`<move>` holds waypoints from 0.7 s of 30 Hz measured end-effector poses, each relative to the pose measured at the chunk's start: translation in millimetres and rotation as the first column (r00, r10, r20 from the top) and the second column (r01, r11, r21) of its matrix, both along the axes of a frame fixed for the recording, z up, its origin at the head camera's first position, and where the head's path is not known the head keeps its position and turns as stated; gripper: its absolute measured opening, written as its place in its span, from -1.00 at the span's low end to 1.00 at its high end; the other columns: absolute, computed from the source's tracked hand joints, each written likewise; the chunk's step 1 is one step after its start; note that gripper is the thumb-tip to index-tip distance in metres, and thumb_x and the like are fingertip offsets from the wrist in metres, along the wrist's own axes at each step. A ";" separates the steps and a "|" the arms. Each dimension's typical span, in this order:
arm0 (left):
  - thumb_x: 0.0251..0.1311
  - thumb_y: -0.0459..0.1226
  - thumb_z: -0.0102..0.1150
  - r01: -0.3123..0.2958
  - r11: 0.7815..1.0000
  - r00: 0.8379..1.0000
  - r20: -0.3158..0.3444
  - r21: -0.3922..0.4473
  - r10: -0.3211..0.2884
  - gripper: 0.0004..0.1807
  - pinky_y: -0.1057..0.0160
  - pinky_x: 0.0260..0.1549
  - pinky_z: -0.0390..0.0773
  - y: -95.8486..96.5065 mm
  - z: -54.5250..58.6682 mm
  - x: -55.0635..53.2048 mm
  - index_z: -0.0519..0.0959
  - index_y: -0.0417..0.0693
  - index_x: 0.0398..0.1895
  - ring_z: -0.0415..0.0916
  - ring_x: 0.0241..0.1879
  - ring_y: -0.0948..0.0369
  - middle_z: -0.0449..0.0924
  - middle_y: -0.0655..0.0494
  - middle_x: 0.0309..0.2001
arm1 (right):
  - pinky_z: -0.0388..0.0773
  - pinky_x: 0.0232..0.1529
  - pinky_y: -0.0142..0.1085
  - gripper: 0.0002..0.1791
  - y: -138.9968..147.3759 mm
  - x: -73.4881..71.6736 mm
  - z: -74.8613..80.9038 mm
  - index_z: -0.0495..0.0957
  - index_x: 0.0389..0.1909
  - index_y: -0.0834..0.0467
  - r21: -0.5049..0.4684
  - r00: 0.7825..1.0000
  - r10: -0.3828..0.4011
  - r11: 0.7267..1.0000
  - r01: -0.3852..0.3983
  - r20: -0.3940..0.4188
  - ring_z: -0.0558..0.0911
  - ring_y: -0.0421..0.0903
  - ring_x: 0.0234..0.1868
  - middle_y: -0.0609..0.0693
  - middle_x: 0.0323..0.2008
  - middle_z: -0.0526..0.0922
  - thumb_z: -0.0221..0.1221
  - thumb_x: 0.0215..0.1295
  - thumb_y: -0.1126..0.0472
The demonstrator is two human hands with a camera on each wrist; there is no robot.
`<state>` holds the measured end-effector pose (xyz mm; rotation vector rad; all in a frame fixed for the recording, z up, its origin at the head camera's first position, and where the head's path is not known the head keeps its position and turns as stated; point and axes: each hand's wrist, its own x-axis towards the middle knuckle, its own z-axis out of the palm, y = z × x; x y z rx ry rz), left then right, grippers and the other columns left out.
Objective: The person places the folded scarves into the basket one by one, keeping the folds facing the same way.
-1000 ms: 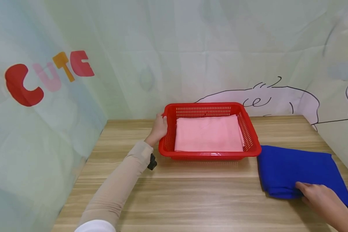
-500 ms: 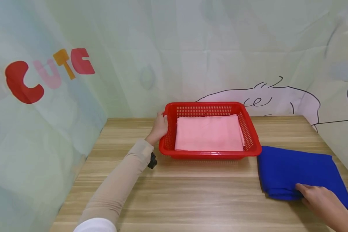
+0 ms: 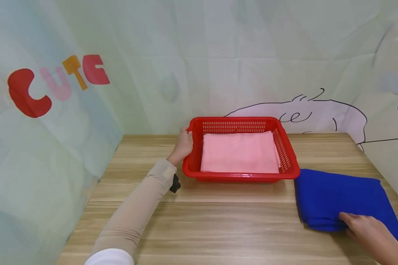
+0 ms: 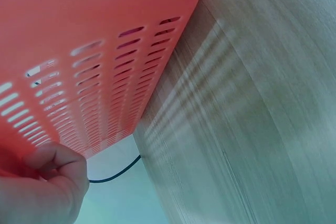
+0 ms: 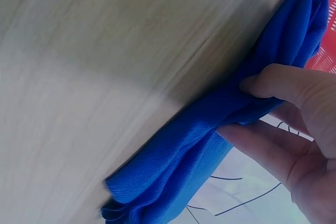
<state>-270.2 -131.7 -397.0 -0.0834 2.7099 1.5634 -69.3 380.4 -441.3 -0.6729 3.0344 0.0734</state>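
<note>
In the head view, my left hand [image 3: 183, 145] grips the left rim of a red plastic basket [image 3: 245, 176] with slotted sides. A folded pink cloth [image 3: 240, 152] lies inside it. The left wrist view has the curled fingers [image 4: 58, 163] at the basket's rim, beside its slotted wall [image 4: 115, 77]. To the right of the basket lies a folded blue cloth [image 3: 345, 195] on the table. My right hand [image 3: 368, 230] pinches its near edge. Up close in the right wrist view, thumb and fingers [image 5: 278, 82] hold the layered blue folds [image 5: 178, 145].
The wood-grain table [image 3: 225, 221] runs up to a printed curtain [image 3: 202, 66] behind and at both sides. The blue cloth's far left corner is right by the basket's near right corner. A black device [image 3: 174, 184] is worn at the left wrist.
Both hands keep their hold and the basket stays put. The right hand and the blue cloth appear very slightly lower in the head view, which has itself tilted a little.
</note>
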 end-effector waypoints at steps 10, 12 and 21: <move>0.62 -0.21 -0.36 0.005 1.000 1.000 0.006 0.000 -0.005 -0.48 -0.03 -0.14 0.69 -0.3 -0.7 -0.3 -0.04 -0.28 0.49 0.57 -0.03 -0.11 0.41 -0.32 0.12 | 0.52 -0.63 -0.11 -0.65 -0.3 5.5 -2.1 0.50 -0.41 0.17 -0.004 0.999 0.021 1.000 -0.021 -0.030 0.52 -0.08 -0.64 0.02 -0.47 0.65 0.47 -0.14 0.46; 0.62 -0.21 -0.36 0.008 1.000 1.000 0.011 0.006 -0.008 -0.48 -0.03 -0.12 0.68 -0.6 -1.3 -0.1 -0.05 -0.28 0.49 0.57 -0.02 -0.11 0.40 -0.32 0.13 | 0.51 -0.63 -0.11 -0.63 -1.0 7.2 -2.1 0.48 -0.43 0.14 -0.017 0.998 0.026 1.000 -0.027 -0.052 0.51 -0.08 -0.64 0.00 -0.48 0.64 0.47 -0.16 0.47; 0.62 -0.22 -0.35 0.009 1.000 1.000 0.000 0.003 -0.009 -0.47 -0.05 -0.07 0.66 -0.3 -0.6 0.1 -0.05 -0.30 0.49 0.55 0.01 -0.13 0.39 -0.34 0.15 | 0.50 -0.63 -0.12 -0.63 -2.7 11.4 -2.6 0.49 -0.43 0.13 -0.028 0.998 0.029 0.999 -0.031 -0.051 0.53 -0.07 -0.64 -0.01 -0.48 0.65 0.47 -0.17 0.46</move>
